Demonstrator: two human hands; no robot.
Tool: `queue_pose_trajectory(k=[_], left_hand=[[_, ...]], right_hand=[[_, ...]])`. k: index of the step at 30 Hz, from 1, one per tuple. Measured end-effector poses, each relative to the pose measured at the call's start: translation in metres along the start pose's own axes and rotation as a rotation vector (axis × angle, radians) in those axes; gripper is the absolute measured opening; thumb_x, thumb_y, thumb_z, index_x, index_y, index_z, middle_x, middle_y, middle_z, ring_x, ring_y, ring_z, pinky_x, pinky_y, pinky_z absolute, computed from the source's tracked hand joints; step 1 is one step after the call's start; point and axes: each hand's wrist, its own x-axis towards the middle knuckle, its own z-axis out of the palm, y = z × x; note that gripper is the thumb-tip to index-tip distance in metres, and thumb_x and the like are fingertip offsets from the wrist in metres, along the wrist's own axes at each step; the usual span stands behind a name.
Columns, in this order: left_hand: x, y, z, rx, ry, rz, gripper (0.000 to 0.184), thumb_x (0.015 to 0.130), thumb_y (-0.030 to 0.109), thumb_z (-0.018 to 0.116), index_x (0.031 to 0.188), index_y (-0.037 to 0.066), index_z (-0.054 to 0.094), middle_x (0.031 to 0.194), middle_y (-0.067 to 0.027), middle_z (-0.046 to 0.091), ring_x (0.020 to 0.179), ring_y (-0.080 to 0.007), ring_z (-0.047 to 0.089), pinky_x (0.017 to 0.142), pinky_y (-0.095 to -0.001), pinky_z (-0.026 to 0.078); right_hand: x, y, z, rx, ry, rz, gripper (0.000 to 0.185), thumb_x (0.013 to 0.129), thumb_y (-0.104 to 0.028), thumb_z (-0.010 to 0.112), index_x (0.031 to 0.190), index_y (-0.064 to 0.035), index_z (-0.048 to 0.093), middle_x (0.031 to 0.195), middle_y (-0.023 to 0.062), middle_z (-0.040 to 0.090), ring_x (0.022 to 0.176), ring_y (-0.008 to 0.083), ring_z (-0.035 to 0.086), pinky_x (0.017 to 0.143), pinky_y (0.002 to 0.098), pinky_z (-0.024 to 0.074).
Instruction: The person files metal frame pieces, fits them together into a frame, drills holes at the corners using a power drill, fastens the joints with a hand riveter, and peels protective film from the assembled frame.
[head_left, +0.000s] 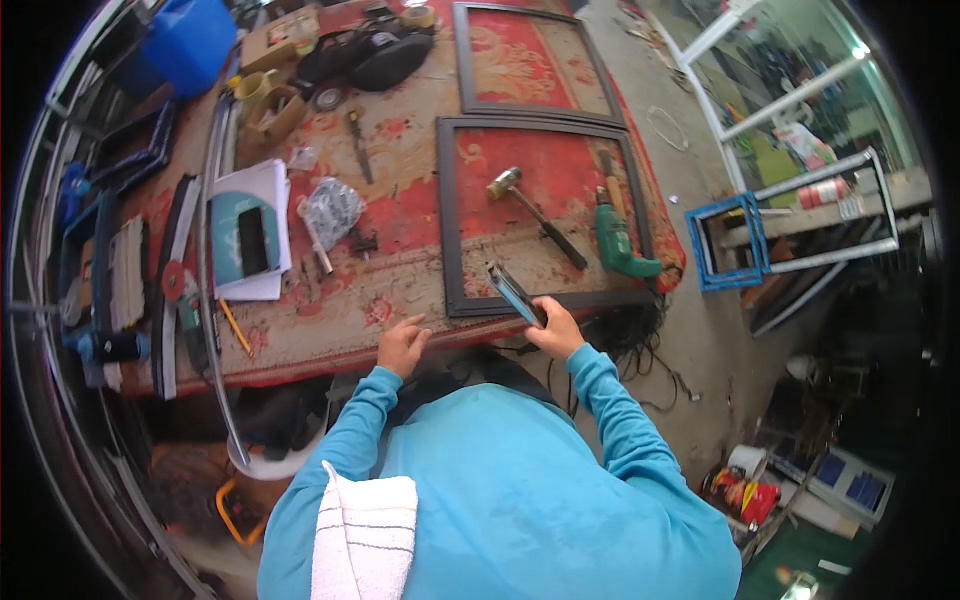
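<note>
My right hand (556,328) is wrapped round the end of a long narrow tool (516,295) with a blue and metal body, held over the front bar of the nearer dark frame (447,210). My left hand (404,346) rests at the table's front edge, left of that frame, fingers apart and holding nothing. Inside the frame lie a hammer (540,220) with a black grip and a green power drill (613,238). A second dark frame (463,60) lies behind the first. Which kind of tool I hold is hard to tell.
The patterned red cloth (400,215) covers the table. On its left are papers (263,285) with a phone (252,240), a plastic bag (333,212), a pencil (236,328) and an angle grinder (190,315). Black cables (640,345) hang at the right front.
</note>
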Motion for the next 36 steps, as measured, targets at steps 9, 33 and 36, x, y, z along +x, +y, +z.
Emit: queue_pose_trajectory(k=[9, 33, 36], left_hand=[[0.041, 0.059, 0.022, -1.053, 0.350, -0.348, 0.038, 0.095, 0.018, 0.065, 0.128, 0.002, 0.054, 0.112, -0.0097, 0.067, 0.095, -0.0201, 0.066, 0.081, -0.0346, 0.054], [0.059, 0.010, -0.004, 0.105, 0.759, -0.289, 0.068, 0.071, 0.018, 0.083, 0.134, 0.011, 0.060, 0.114, -0.0135, 0.064, 0.106, -0.0306, 0.064, 0.090, -0.0419, 0.052], [0.034, 0.009, -0.017, 0.125, 0.677, -0.312, 0.066, 0.070, 0.018, 0.085, 0.132, 0.012, 0.062, 0.111, -0.0127, 0.063, 0.102, -0.0306, 0.064, 0.088, -0.0413, 0.052]], right_hand=[[0.082, -0.071, 0.077, 0.286, -0.507, -0.534, 0.055, 0.089, -0.034, 0.070, 0.128, 0.0029, 0.058, 0.129, 0.0215, 0.059, 0.120, 0.0373, 0.057, 0.103, 0.0423, 0.0449], [0.091, -0.016, 0.010, 0.544, -0.277, 0.084, 0.022, 0.082, -0.010, 0.067, 0.098, 0.0013, 0.056, 0.077, 0.0036, 0.058, 0.067, 0.0112, 0.058, 0.057, 0.0287, 0.0485], [0.082, -0.024, 0.063, 0.517, -0.251, -0.034, 0.028, 0.081, -0.016, 0.068, 0.102, 0.0004, 0.059, 0.076, 0.0071, 0.061, 0.066, 0.0160, 0.062, 0.059, 0.0326, 0.0502]])
